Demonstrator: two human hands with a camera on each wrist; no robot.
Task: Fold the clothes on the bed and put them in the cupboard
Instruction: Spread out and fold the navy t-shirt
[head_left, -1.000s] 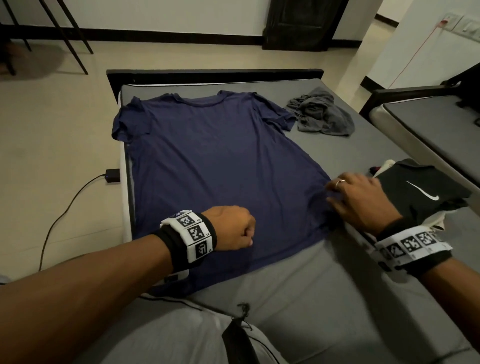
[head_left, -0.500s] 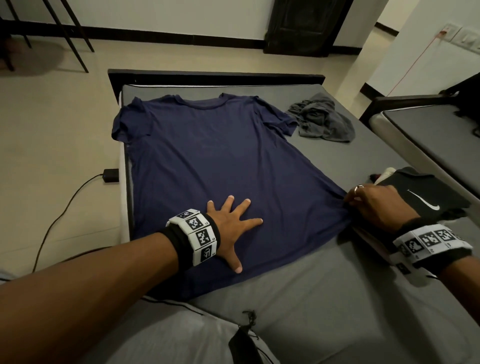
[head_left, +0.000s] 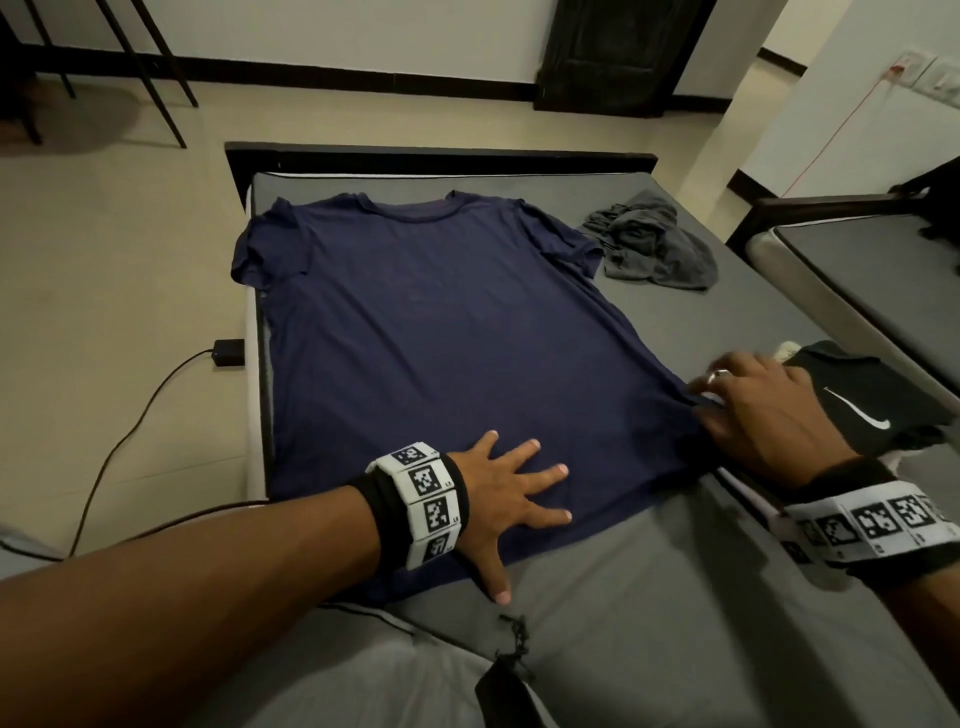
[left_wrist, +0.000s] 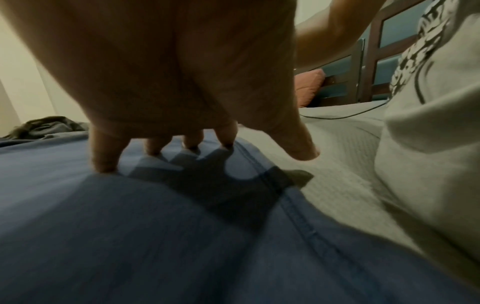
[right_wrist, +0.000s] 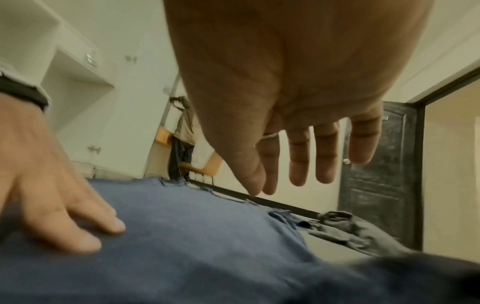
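Overhead, a navy T-shirt (head_left: 431, 332) is seen spread flat on the grey bed (head_left: 675, 597), collar at the far end. The left hand (head_left: 506, 501) is laid palm-down on the shirt near its hem, fingers (head_left: 540, 475) spread wide. The right hand (head_left: 763, 410) is placed at the shirt's right hem corner (a ring is worn); whether cloth is pinched cannot be told from this view. A crumpled grey garment (head_left: 654, 244) is seen beyond the right sleeve, and a black garment with a white swoosh (head_left: 878, 402) just beside the right hand.

From the left wrist, straight spread fingers (left_wrist: 103, 150) are shown pressed on the blue cloth (left_wrist: 130, 236) beside its stitched hem.

From the right wrist, the right hand (right_wrist: 298, 102) is shown with fingers (right_wrist: 298, 158) straight and close together above the shirt (right_wrist: 194, 236), nothing gripped.
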